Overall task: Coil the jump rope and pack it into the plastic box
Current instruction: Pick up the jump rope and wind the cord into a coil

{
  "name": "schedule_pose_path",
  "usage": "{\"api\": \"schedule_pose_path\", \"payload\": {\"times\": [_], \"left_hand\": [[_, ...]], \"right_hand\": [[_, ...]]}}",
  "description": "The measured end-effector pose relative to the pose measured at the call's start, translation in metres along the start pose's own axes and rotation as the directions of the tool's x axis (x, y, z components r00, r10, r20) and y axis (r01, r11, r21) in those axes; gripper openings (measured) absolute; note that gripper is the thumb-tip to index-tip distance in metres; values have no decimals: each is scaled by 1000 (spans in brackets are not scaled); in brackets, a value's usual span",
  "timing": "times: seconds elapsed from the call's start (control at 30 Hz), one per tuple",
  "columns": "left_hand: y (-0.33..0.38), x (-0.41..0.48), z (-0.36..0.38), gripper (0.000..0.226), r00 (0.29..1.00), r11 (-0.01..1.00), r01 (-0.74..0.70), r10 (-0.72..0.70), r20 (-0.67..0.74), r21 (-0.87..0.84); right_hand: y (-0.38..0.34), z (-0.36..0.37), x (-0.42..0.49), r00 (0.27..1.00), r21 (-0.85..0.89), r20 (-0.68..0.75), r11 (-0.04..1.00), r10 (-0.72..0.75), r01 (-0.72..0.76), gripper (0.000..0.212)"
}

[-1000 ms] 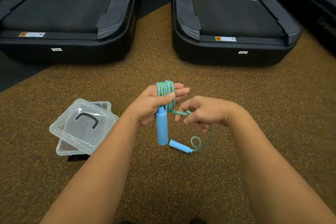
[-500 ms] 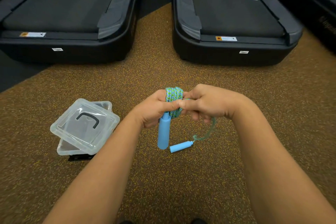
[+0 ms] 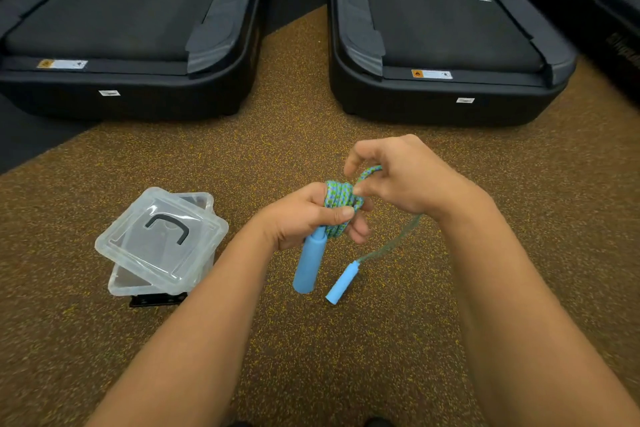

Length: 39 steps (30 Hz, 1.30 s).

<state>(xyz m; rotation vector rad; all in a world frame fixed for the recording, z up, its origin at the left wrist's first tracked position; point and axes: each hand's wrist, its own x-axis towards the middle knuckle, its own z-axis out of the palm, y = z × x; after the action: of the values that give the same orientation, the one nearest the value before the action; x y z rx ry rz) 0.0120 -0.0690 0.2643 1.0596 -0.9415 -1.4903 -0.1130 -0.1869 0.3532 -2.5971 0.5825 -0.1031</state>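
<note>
My left hand [image 3: 304, 218] grips a coil of green-and-blue jump rope [image 3: 339, 199] wound around its fingers, with one light blue handle [image 3: 309, 262] hanging down from the fist. My right hand [image 3: 401, 180] pinches a loop of the same rope just above the coil. A loose strand runs down from my right hand to the second blue handle [image 3: 343, 282], which dangles close to the floor. The clear plastic box [image 3: 119, 284] sits on the floor to the left, its clear lid [image 3: 161, 239] with a dark handle lying askew on top.
Two black treadmill decks [image 3: 128, 45] [image 3: 443, 55] stand ahead, with a strip of speckled brown floor [image 3: 298, 87] between them. A small black object [image 3: 156, 299] pokes out under the box's near side.
My right hand has lifted up and back over the coil, carrying a loop of rope. The free strand has shortened, and the second handle has swung from lying level to hanging tilted.
</note>
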Motion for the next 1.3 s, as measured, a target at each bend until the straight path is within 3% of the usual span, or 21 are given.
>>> {"api": "schedule_pose_path", "payload": {"times": [0.13, 0.27, 0.4, 0.53, 0.63, 0.77, 0.97, 1.07, 1.1, 1.2, 1.3], "left_hand": [[1, -1, -1, 28, 1000, 999, -1, 0, 16, 37], [3, -3, 2, 29, 998, 1000, 13, -13, 66, 7], [7, -5, 5, 31, 995, 999, 23, -18, 100, -46], [8, -6, 5, 29, 995, 998, 25, -18, 99, -66], [9, -7, 7, 29, 993, 997, 31, -22, 116, -77], [11, -9, 12, 26, 980, 992, 40, -17, 196, -118], [11, -8, 16, 27, 967, 954, -45, 116, 227, -296], [13, -7, 13, 34, 975, 907, -122, 186, 123, -402], [12, -6, 11, 36, 974, 892, -147, 205, 92, -428], [10, -4, 7, 42, 968, 860, -218, 249, 7, -461], [9, -3, 4, 44, 959, 851, -279, 270, -85, -446]], "right_hand": [[5, 2, 4, 995, -65, 2, 993, -96, 96, 11], [11, 5, 7, 989, 12, -54, 991, -135, 136, 1], [20, 14, 9, 985, 132, -136, 984, -101, 119, 3], [31, 26, 10, 983, 324, -182, 946, 30, 31, 13], [38, 38, 11, 980, 496, -145, 867, 134, -45, 23], [45, 50, 8, 959, 732, -100, 672, 265, -109, 28], [43, 77, 8, 971, 793, 108, 570, 215, -214, 31], [36, 89, 8, 972, 864, 209, 445, 112, -237, 11], [32, 95, 7, 973, 841, 193, 490, 128, -231, 14], [28, 113, 2, 987, 771, 111, 617, 114, -157, 47], [32, 120, 2, 968, 746, 160, 618, 194, -248, 39]]}}
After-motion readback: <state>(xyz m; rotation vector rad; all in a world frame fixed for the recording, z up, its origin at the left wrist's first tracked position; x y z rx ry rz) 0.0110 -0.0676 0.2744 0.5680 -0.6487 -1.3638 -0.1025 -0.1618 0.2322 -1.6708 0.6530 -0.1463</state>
